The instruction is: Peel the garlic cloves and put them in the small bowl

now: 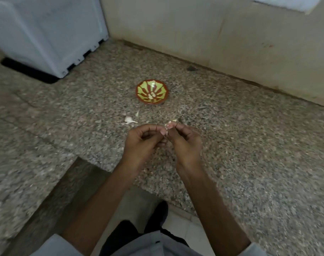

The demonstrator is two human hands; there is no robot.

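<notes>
Both hands are meeting in the air, just on the near side of the small bowl [137, 91]. The left hand [142, 141] is curling its fingers in and pinching one side of a garlic clove [169, 124] with its thumb and first finger. The right hand [185, 143] is pinching the same clove from the other side with its fingertips. Each grip is almost closed, with only the tiny clove between the tips. The clove is pale, small and blurry, so I am only guessing that some papery skin is hanging off it.

The bowl is round and shiny, with a red-brown rim and green and red stripes fanning out like a flower inside. It is sitting on the bench [249, 135], which is hard stone with lots of tiny grey and brown specks. A few smooth, creamy peeled cloves [152, 95] are lying in the bottom of the bowl.

Between the bowl and the hands, a white garlic piece [128, 119] with a thin pointy tail is lying on the stone. A small dry skin flake [137, 113] is lying just beside it, nearer the bowl.

Far to the left of the bowl, a big white box [46, 34] with smooth sides is standing on a black base. Behind the bowl, a flat beige wall [213, 34] is rising up from the bench.
</notes>
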